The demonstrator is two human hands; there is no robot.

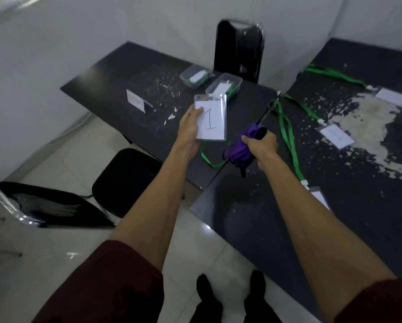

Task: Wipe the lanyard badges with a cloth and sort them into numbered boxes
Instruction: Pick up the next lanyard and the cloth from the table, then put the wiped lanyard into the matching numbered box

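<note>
While the left hand's (189, 129) fingers (199, 110) pinch the badge marked 1 (213, 122) by its left edge, thumb on the front and the rest behind, I see the card held upright above the left worktop (125, 73). Its green lanyard (209, 159) hangs below in a loop that reaches the worktop's near edge. The right hand (261, 145) is curled tight around a bunched purple cloth (238, 150), just beside the badge and not touching it. Something black pokes from the top of that fist; I cannot tell what it is.

Just beyond the badge, two clear boxes (195, 76) (224, 86) sit side by side, each with white cards and green strap inside; I cannot read numbers on them. A folded white label (136, 103) stands to their left. On the right worktop (335, 217), three more badges (337, 136) (392, 96) (320, 197) lie flat with green lanyards trailing. Black chairs (239, 47) (125, 180) stand around the left worktop.
</note>
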